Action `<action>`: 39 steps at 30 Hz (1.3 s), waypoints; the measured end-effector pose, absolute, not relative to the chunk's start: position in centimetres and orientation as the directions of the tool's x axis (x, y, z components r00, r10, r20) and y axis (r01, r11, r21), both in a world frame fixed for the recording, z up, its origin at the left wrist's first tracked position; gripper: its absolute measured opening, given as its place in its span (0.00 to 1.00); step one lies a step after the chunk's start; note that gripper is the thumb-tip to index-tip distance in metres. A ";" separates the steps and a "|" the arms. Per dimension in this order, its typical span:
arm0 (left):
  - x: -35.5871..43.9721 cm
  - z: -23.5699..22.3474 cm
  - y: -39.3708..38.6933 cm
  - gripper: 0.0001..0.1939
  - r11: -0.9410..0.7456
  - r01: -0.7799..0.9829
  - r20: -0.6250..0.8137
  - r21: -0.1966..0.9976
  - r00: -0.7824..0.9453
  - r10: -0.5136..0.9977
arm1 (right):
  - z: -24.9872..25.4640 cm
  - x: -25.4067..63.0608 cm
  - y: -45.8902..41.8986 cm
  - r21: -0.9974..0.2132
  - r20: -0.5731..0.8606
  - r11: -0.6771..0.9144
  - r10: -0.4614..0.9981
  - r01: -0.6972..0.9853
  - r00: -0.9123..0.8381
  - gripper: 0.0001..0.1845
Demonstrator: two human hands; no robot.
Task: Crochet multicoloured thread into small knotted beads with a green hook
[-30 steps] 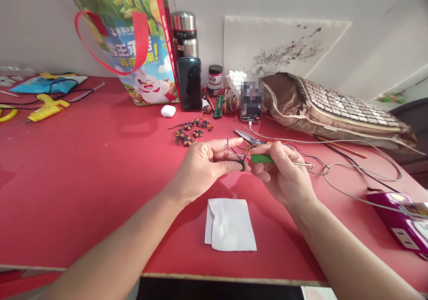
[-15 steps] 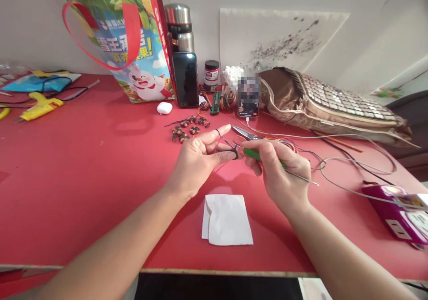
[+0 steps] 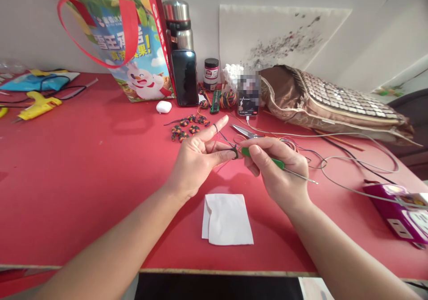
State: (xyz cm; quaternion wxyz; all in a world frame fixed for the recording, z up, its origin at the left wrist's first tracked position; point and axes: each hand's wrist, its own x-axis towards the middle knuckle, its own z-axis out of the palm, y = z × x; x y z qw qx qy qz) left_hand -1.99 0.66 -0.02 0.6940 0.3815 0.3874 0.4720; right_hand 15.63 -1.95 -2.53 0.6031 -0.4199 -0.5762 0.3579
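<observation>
Over at the left edge of the frame I see a yellow glue gun (image 3: 40, 106) on the red table (image 3: 100, 179), then a bright shopping bag (image 3: 143, 75) at the upper left. Next comes a cluster of dark, multicoloured knotted pieces (image 3: 194, 129), just above the left hand (image 3: 195, 164). That hand is pinching a small dark yarn piece (image 3: 235, 153) at the centre, index finger stretched out with yarn looped around it. A folded white sheet (image 3: 229, 219) lies below, at the lower centre, and open-bladed scissors (image 3: 244, 131) lie above. Right of centre, the right hand (image 3: 282, 168) grips a green-handled hook (image 3: 278, 162) between thumb and fingers, its handle's left end close beside the yarn piece. A purple box (image 3: 397, 213) sits at the right edge.
</observation>
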 end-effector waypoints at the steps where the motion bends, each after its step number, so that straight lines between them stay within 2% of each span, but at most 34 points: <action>1: -2.0 0.0 0.6 0.47 0.264 -0.359 -0.177 0.895 0.256 0.950 | -2.5 15.6 -2.0 -0.916 0.402 0.398 0.913 0.061 0.077 0.10; 6: -2.0 -0.1 0.6 0.50 0.282 -0.342 -0.189 0.896 0.279 0.941 | -2.6 15.6 -2.3 -0.884 0.454 0.444 0.890 0.144 0.045 0.04; 9: -1.9 -0.2 0.5 0.50 0.261 -0.335 -0.168 0.905 0.282 0.945 | -2.7 15.6 -2.4 -0.839 0.513 0.496 0.858 0.222 0.021 0.06; 12: -1.8 -0.1 0.5 0.55 0.261 -0.348 -0.167 0.901 0.277 0.946 | -3.0 15.3 -2.4 -0.739 0.623 0.595 0.782 0.315 -0.015 0.08; 14: -1.8 -0.1 0.4 0.57 0.263 -0.355 -0.170 0.897 0.273 0.947 | -3.2 15.1 -2.4 -0.680 0.679 0.648 0.733 0.344 -0.037 0.09; 16: -1.9 0.0 0.5 0.58 0.270 -0.356 -0.180 0.895 0.266 0.947 | -3.3 15.0 -2.5 -0.674 0.690 0.657 0.723 0.337 -0.029 0.09; 19: -2.2 0.1 0.6 0.57 0.293 -0.339 -0.207 0.894 0.268 0.941 | -3.5 15.2 -2.3 -0.789 0.596 0.580 0.803 0.204 0.021 0.08; 22: -2.5 0.3 0.8 0.56 0.290 -0.323 -0.198 0.901 0.291 0.936 | -3.4 15.4 -1.8 -0.914 0.388 0.389 0.921 -0.114 0.030 0.12; 24: -2.6 0.4 0.8 0.56 0.284 -0.320 -0.181 0.904 0.317 0.931 | -3.2 15.5 -1.3 -0.922 0.242 0.226 0.970 -0.314 -0.011 0.14; 27: -2.7 0.5 0.8 0.56 0.292 -0.308 -0.174 0.905 0.357 0.918 | -2.9 15.8 -0.7 -0.881 0.079 0.019 0.991 -0.473 -0.107 0.15; 32: -2.5 0.7 0.6 0.53 0.269 -0.231 -0.166 0.935 0.388 0.907 | -2.6 16.6 -0.2 -0.870 0.010 -0.079 0.984 -0.487 -0.178 0.17; 39: -2.4 0.6 0.4 0.55 0.256 -0.132 -0.184 0.958 0.405 0.896 | -2.2 17.4 0.1 -0.920 -0.005 -0.039 0.996 -0.390 -0.087 0.21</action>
